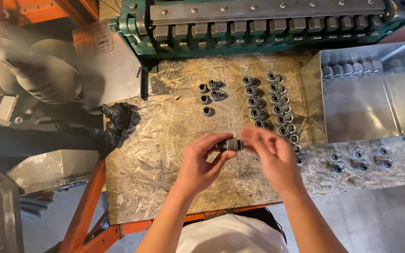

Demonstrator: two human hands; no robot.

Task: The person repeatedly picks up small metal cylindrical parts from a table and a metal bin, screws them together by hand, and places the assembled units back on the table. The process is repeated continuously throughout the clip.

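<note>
1. The left hand (201, 161) is closed in a pinch on a small dark threaded fitting (228, 145), thumb below and fingertips above, holding it clear of the surface over the middle of the desk (165, 154).
2. The right hand (270, 152) meets the same fitting from the other end. Its fingers are curled and blurred, so I cannot tell whether they grip the part or only touch it.
3. The fitting lies roughly level between the two hands, a ribbed grey band showing at its middle.
4. Just beyond the right hand, two rows of small metal rings (270, 105) run away from the person in pairs, the near end of the rows curving toward the right wrist.
5. Farther left on the desk, a loose cluster of similar rings (211, 93) sits well apart from the rows.
6. To the right of the right forearm, a few more fittings (359, 159) lie spread out on the desk surface.
7. Behind them stands a shiny sheet-metal tray (366, 107), with a line of grey parts (350, 69) along its far wall.
8. A crumpled black bag (120, 122) hangs at the left edge of the desk.
9. At the far edge sits a green machine (258, 23) with a row of grey metal blocks across its front.
10. An orange steel frame (87, 206) carries the desk from below.
</note>
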